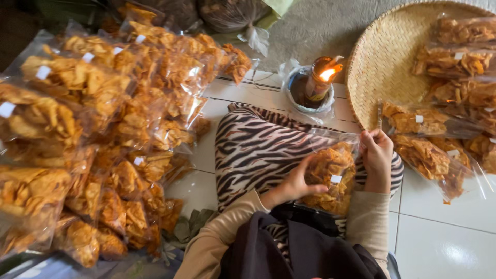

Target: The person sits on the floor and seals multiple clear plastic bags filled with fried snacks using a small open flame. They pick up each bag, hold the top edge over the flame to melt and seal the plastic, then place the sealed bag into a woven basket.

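- Your left hand [292,187] is cupped against the near face of a clear plastic bag of orange chips [330,175], fingers curled, thumb pointing toward the bag's middle. It grips the bag.
- Your right hand [376,157] pinches the bag's upper right edge, fingers bent in tight, wrist upright. Both hands are closed on the same bag.
- The bag sits on your lap, resting on the zebra-striped fabric [253,150] over your knee. The film is glossy and crinkled; the chips inside are thin, wavy, irregular flakes. A small white sticker shows on the front.
- Both forearms are in beige knit sleeves [217,240], elbows drawn in close.
- Just beyond your knee: a small lit oil lamp [320,77] with an orange flame, standing in a round dish lined with clear plastic.
- On your right: a round woven bamboo tray [382,57], tight basket weave with a raised rim, holding more packed chip bags [454,62]. A few bags spill over its near edge onto the floor.
- On your left: a big pile of the same filled bags [98,129], stacked loosely, each with a white sticker.
- The floor is glossy white tile [444,237] with dark grout lines.
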